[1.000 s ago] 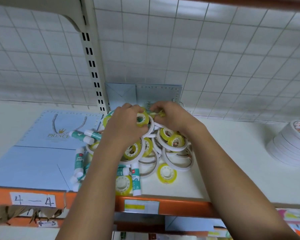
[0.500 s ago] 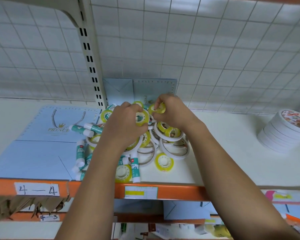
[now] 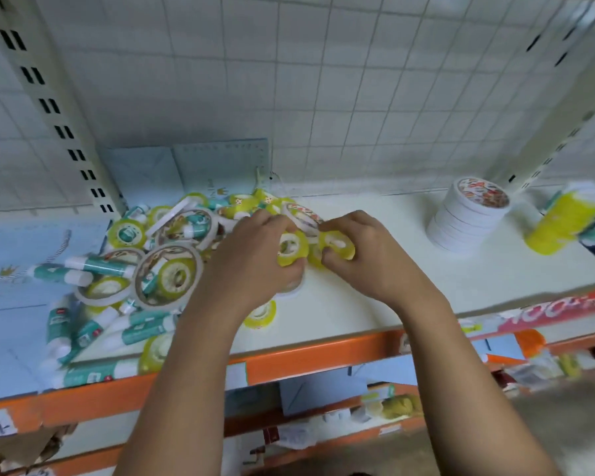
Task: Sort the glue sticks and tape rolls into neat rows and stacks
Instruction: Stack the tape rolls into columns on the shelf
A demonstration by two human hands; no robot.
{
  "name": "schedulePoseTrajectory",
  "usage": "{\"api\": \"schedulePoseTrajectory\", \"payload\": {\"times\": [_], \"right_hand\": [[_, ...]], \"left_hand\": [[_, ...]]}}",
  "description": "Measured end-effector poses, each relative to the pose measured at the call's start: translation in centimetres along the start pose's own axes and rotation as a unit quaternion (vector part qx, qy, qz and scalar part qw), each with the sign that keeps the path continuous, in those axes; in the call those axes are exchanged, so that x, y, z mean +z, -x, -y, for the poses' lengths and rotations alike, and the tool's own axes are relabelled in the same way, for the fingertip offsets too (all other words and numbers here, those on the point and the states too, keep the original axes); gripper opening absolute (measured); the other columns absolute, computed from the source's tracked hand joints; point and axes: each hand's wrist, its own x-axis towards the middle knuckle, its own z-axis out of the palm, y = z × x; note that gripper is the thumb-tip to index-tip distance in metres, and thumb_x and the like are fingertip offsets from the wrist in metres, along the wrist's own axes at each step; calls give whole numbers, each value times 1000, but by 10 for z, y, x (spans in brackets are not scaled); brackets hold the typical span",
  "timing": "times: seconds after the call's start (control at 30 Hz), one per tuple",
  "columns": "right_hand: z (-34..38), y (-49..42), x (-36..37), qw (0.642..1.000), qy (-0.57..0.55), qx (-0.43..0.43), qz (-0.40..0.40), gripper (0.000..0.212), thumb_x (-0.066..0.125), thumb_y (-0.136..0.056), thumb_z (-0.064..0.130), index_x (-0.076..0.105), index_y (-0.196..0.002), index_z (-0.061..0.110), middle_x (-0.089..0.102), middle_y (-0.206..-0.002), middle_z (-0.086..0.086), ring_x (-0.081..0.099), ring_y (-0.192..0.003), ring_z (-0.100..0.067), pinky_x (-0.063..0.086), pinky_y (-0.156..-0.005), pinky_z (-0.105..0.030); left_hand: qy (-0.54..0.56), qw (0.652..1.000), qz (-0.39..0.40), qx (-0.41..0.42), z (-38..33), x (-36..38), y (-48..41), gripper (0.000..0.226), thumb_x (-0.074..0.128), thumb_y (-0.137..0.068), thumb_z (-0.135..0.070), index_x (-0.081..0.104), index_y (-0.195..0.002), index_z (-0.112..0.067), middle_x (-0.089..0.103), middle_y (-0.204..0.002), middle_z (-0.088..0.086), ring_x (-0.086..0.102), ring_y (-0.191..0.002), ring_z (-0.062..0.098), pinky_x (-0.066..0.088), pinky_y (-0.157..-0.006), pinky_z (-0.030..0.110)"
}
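Note:
A jumbled pile of yellow tape rolls (image 3: 126, 233), wide white tape rings (image 3: 167, 271) and teal-and-white glue sticks (image 3: 93, 266) lies on the white shelf (image 3: 375, 297), left of centre. My left hand (image 3: 251, 266) grips a small yellow tape roll (image 3: 291, 249) at the pile's right edge. My right hand (image 3: 368, 262) pinches another yellow tape roll (image 3: 337, 243) right beside it. The two rolls are almost touching. One loose yellow roll (image 3: 261, 314) lies below my left wrist.
A neat stack of white tape rings (image 3: 468, 221) stands at the back right, with a yellow stack of rolls (image 3: 560, 221) further right. Light blue paper bags (image 3: 11, 252) lie flat at the left. The shelf's orange front edge (image 3: 289, 359) runs below. A wire grid backs the shelf.
The view has swung to the right, and the stacks at the right now show fully. Both hands have come away from the pile toward its right edge, each holding a yellow roll.

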Motion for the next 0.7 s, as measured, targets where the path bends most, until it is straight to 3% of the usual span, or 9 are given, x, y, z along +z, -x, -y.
{"api": "schedulePoseTrajectory", "payload": {"times": [0.2, 0.7], "right_hand": [[-64, 39, -33, 998, 1, 54, -16, 47, 69, -79, 27, 62, -125, 21, 54, -118, -5, 54, -111, -26, 43, -98, -37], [-243, 117, -135, 993, -6, 113, -41, 49, 68, -80, 23, 61, -128, 20, 54, -123, -5, 50, -115, -27, 42, -99, -38]], "left_hand": [[-7, 998, 46, 45, -59, 47, -16, 43, 68, -80, -47, 58, -117, -29, 51, -116, -8, 48, -113, 15, 46, -88, 37], [6, 990, 110, 86, -242, 166, -57, 40, 67, -81, -49, 59, -115, -31, 55, -111, -9, 53, -106, 15, 47, -85, 36]]}}
